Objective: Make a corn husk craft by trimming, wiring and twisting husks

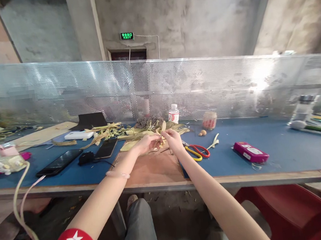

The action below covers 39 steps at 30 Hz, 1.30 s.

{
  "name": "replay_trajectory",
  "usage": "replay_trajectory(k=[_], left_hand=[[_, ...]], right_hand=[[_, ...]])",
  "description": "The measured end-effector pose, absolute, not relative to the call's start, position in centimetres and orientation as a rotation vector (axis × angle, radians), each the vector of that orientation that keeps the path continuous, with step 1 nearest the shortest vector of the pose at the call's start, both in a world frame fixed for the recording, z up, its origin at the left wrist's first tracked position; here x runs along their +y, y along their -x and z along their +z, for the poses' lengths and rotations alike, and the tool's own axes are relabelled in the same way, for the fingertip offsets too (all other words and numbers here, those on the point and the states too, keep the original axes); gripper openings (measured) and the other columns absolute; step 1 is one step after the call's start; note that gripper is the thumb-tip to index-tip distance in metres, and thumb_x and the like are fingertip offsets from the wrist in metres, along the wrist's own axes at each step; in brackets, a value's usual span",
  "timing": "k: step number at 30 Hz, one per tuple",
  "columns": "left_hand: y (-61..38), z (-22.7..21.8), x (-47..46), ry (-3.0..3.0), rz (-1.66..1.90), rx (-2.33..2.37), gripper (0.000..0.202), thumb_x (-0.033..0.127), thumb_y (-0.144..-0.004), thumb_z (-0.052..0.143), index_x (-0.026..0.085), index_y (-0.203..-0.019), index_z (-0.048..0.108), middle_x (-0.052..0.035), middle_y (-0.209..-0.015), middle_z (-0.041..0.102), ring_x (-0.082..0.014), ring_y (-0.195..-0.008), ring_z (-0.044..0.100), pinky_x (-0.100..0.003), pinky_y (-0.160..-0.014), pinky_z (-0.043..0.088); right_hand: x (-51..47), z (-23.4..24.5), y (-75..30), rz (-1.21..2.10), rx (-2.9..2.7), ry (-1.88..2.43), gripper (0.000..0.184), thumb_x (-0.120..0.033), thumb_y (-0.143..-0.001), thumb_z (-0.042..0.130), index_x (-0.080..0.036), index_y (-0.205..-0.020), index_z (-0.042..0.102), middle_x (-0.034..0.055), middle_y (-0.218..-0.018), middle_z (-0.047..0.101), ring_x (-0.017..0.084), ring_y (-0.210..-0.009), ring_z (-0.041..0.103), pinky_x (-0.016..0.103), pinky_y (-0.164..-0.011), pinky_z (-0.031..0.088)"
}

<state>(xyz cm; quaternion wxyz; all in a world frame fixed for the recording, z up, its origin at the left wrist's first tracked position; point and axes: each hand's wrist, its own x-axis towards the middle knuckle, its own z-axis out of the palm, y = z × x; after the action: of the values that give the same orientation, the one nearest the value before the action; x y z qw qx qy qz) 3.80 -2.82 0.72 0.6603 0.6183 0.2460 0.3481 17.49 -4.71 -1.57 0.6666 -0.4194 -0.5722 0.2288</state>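
Observation:
My left hand [147, 142] and my right hand [172, 138] meet over a brown board [156, 168], fingers closed in a pinch. Between them they hold a pale yellow dried plant piece [162, 143]; its exact kind is hard to make out. Just beyond lies a loose heap of dried leaves [134, 132], yellow and greenish, with a tangle of grey-brown stringy material [151, 123] behind. Scissors [197, 152] with red and yellow handles rest right of my right hand, beside a pale plant stalk [214, 141].
Left on the blue table [279, 132] are a black phone [60, 162], a dark flat device [106, 148], a white power bank [78, 135] and cables. A white bottle [173, 113], a jar [210, 119] and a purple box [250, 152] stand rightward. A perforated metal screen [217, 87] borders the back.

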Motion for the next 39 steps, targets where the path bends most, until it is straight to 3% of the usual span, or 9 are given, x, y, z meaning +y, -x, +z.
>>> replay_trajectory(k=[10,14,17,25,33,39], left_hand=[[-4.1,0.2,-2.4,-1.454,0.791,0.554,0.013,0.023,-0.069,0.064,0.011,-0.068,0.059,-0.0027,-0.059,0.057,-0.0100,-0.048,0.051,-0.022,-0.043,0.039],[-4.0,0.0,-2.0,-1.402,0.882,0.502,0.026,0.034,-0.075,0.063,0.011,-0.087,0.061,-0.0067,-0.078,0.062,-0.0129,-0.060,0.059,-0.024,-0.052,0.047],[-3.9,0.0,-1.8,-1.395,1.013,0.525,0.026,0.036,-0.074,0.065,0.015,-0.087,0.058,-0.0053,-0.086,0.062,-0.0142,-0.067,0.063,-0.024,-0.053,0.049],[-3.9,0.0,-2.0,-1.553,1.218,0.630,0.024,0.035,-0.071,0.066,0.016,-0.081,0.056,-0.0009,-0.076,0.058,-0.0124,-0.064,0.060,-0.022,-0.052,0.050],[-4.0,-0.4,-1.4,-1.656,1.216,0.644,0.020,0.033,-0.074,0.063,0.016,-0.078,0.055,-0.0002,-0.072,0.057,-0.0132,-0.059,0.058,-0.027,-0.052,0.052],[-4.2,-0.4,-1.2,-1.801,1.289,0.787,0.014,0.028,-0.076,0.059,0.017,-0.073,0.053,0.0006,-0.067,0.057,-0.0133,-0.057,0.057,-0.024,-0.053,0.047]], right_hand=[[-4.5,-1.7,-17.9,0.407,-1.245,0.956,0.025,-0.040,-0.073,0.053,-0.017,-0.064,0.056,-0.0004,-0.062,0.055,0.014,-0.063,0.049,0.025,-0.061,0.037],[-4.7,-1.4,-18.0,0.420,-1.230,0.954,0.028,-0.043,-0.074,0.052,-0.016,-0.068,0.057,0.0004,-0.062,0.056,0.014,-0.061,0.049,0.025,-0.059,0.038],[-4.8,-1.3,-17.9,0.404,-1.206,0.962,0.029,-0.045,-0.075,0.051,-0.017,-0.068,0.056,-0.0001,-0.061,0.053,0.013,-0.060,0.047,0.024,-0.057,0.038],[-4.8,-1.5,-17.5,0.794,-1.228,0.872,0.036,-0.053,-0.069,0.058,-0.017,-0.069,0.056,-0.0017,-0.060,0.052,0.010,-0.054,0.045,0.022,-0.050,0.039],[-4.9,-2.0,-17.2,1.020,-1.315,0.801,0.035,-0.048,-0.065,0.063,-0.018,-0.083,0.062,-0.0003,-0.066,0.060,0.011,-0.052,0.051,0.021,-0.045,0.038],[-5.3,-1.7,-17.3,1.089,-1.357,0.823,0.033,-0.046,-0.067,0.062,-0.019,-0.086,0.061,-0.0004,-0.066,0.060,0.013,-0.057,0.055,0.021,-0.045,0.040]])
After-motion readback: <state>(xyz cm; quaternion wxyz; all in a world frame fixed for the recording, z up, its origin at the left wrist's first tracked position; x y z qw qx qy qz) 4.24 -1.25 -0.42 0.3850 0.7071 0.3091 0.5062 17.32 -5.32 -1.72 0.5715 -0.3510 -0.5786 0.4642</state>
